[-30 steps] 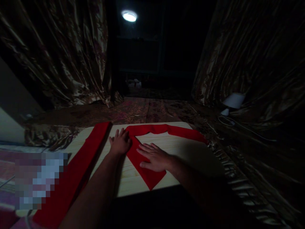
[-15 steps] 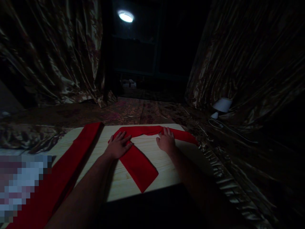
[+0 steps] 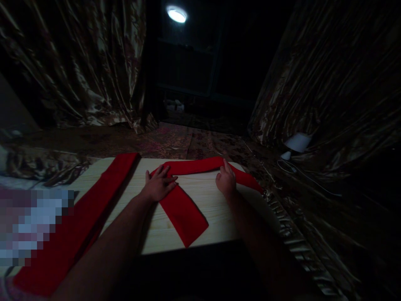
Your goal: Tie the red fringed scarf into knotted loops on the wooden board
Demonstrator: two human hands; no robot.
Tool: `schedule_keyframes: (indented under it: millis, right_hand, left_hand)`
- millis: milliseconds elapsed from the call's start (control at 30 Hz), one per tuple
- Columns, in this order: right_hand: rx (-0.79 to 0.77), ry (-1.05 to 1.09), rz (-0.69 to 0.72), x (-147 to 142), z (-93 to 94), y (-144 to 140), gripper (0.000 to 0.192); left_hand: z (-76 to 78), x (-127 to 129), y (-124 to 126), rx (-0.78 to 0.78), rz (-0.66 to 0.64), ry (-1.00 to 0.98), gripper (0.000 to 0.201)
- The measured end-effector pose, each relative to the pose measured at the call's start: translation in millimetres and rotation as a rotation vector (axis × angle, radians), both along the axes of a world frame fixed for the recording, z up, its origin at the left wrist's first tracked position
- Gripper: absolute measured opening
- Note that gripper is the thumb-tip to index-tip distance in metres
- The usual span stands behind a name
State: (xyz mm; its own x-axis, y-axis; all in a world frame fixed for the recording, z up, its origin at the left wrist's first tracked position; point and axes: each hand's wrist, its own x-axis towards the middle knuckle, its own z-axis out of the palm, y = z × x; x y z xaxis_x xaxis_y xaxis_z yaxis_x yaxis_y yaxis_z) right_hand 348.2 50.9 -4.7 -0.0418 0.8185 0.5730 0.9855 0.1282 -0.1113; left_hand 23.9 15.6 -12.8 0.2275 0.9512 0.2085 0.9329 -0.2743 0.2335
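A long red fabric strip lies bent on a pale wooden table. One arm slants towards me and the other runs along the far edge, its end hanging over the right side. My left hand rests flat with spread fingers on the strip's bend. Along the far arm, my right hand has its fingers curled round the strip's near edge, which stands slightly raised there. Left of my left arm is another red fabric strip, laid lengthwise from the far edge towards me.
A pixelated patch covers the lower left. A white lamp with a cord stands beyond the table on the right. Patterned curtains flank a dark window that holds a bright round light. Fringed cloth runs along the right.
My right hand has moved slightly right along the strip, its fingers closing from flatter to curled. The far arm looks straighter and smoother. My left hand stays on the bend; the view has shifted a little.
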Motion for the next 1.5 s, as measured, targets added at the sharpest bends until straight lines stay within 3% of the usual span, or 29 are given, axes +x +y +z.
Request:
schedule_keyframes:
  millis: [133,267,367,500,633,767,933,1100,1267,1367,1500]
  right_hand:
    - [0.068,0.032,-0.019,2.1,-1.2,-2.0,0.039]
    - [-0.072,0.008,-0.046,6.2,-6.6,-1.3,0.031]
    - [-0.095,-0.021,-0.005,1.1,-3.9,-4.5,0.027]
    - [-0.101,-0.094,0.311,-30.6,7.4,-17.3,0.028]
    - [-0.281,-0.204,0.598,-79.8,13.4,-28.3,0.039]
    - [-0.388,-0.265,0.621,-118.2,14.6,-19.6,0.048]
    - [-0.456,-0.333,0.598,-141.0,16.9,3.4,0.046]
    - [-0.295,-0.279,0.601,-145.0,25.3,5.0,0.051]
    - [-0.123,-0.187,0.613,-129.0,33.5,0.9,0.043]
    - [-0.134,-0.241,0.634,-116.1,30.6,2.4,0.041]
    - [-0.281,-0.304,0.595,-107.1,21.8,5.4,0.045]
  left_hand:
    - [-1.7,0.1,-0.6,0.025,0.02,-0.032,0.044]
    - [1.9,-3.7,0.1,0.117,0.093,-0.128,0.043]
    - [2.9,-10.0,4.9,0.183,0.138,-0.159,0.04]
    - [0.2,-14.9,10.6,0.15,0.097,-0.074,0.039]
    - [-1.2,-12.6,9.6,0.128,0.06,0.0,0.045]
    - [1.4,-9.2,3.8,0.06,0.169,-0.064,0.043]
    - [6.3,-8.5,-0.7,-0.042,0.231,-0.104,0.043]
    - [6.7,-7.8,-2.8,-0.018,0.243,-0.113,0.04]
    - [8.8,-6.7,-6.9,0.045,0.284,-0.106,0.039]
    - [11.0,-9.1,-6.4,0.043,0.304,-0.085,0.039]
    - [10.5,-14.4,-1.5,0.033,0.214,-0.079,0.039]
